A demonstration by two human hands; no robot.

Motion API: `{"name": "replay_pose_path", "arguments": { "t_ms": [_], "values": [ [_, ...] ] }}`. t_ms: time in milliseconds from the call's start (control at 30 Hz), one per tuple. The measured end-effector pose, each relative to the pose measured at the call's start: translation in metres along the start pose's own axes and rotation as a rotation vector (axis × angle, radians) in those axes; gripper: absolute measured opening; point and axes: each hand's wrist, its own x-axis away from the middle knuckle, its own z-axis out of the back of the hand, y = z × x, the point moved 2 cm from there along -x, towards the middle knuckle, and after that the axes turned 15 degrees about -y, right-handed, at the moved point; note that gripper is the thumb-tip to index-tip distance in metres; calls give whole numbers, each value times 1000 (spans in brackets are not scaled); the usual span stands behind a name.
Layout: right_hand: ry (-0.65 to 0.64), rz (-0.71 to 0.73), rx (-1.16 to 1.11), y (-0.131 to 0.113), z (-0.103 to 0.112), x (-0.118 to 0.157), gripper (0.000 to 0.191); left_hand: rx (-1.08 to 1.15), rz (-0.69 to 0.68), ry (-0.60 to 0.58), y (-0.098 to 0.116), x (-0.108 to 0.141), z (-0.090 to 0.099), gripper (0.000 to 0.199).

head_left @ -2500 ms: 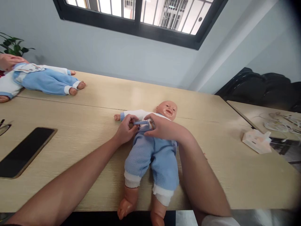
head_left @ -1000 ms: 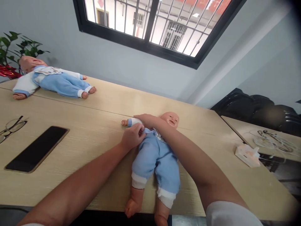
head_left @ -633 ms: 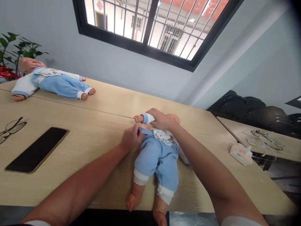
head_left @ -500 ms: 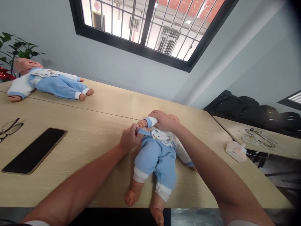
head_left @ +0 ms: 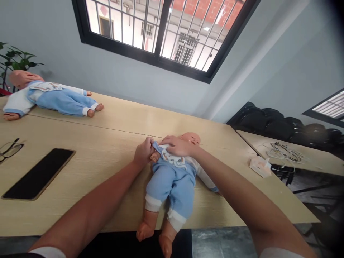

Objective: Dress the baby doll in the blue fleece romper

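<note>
A baby doll [head_left: 172, 182] in blue trousers and a white top with an animal face on the bib lies on its back before me, its feet over the table's front edge. My left hand [head_left: 144, 149] pinches a blue strap [head_left: 156, 146] of the doll's clothes, pulled out beside its small hand [head_left: 154, 157]. Across the doll's upper chest rests my right hand [head_left: 178, 145], closed over its arm, which is mostly hidden below my palm and fingers. Above my wrist the doll's head [head_left: 191, 137] shows.
On the table [head_left: 113, 143], a second doll [head_left: 59, 96] lies at the far left, with a black phone [head_left: 40, 173] and eyeglasses [head_left: 10, 148] nearer me. To the right are a small white box [head_left: 260, 166] and coiled tubing [head_left: 286, 152] on another table. Black chairs [head_left: 274, 120] stand behind.
Both hands have moved slightly left and the strap is drawn outward and up. The doll's small hand now sits lower, below the strap, and its head shows more. The view has shifted a little.
</note>
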Motion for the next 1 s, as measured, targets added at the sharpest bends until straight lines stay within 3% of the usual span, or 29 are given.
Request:
{"name": "replay_pose_path", "arguments": {
  "t_ms": [67,200,300,500,633,800,900,1000],
  "values": [
    [-28,-36,-173,-5,-1,-11,28,-15,15,2,-1,-2,1,9],
    [-77,-97,-417,-15,-2,-26,34,-42,21,12,-1,-1,5,5],
    [-27,-91,-580,-15,1,-26,34,-51,5,16,-1,-1,8,6],
    [38,-253,-655,0,13,-21,26,38,-85,-11,-2,-1,19,28],
    [43,-373,-640,3,17,-23,18,145,-196,-156,-4,3,32,36],
    [48,-553,-700,6,14,-26,22,196,-317,-426,-5,10,42,67],
    [73,-587,-731,11,11,-26,24,205,-308,-476,-8,8,40,84],
    [95,-560,-782,13,8,-27,24,164,-267,-403,-14,2,35,69]
  ]
}}
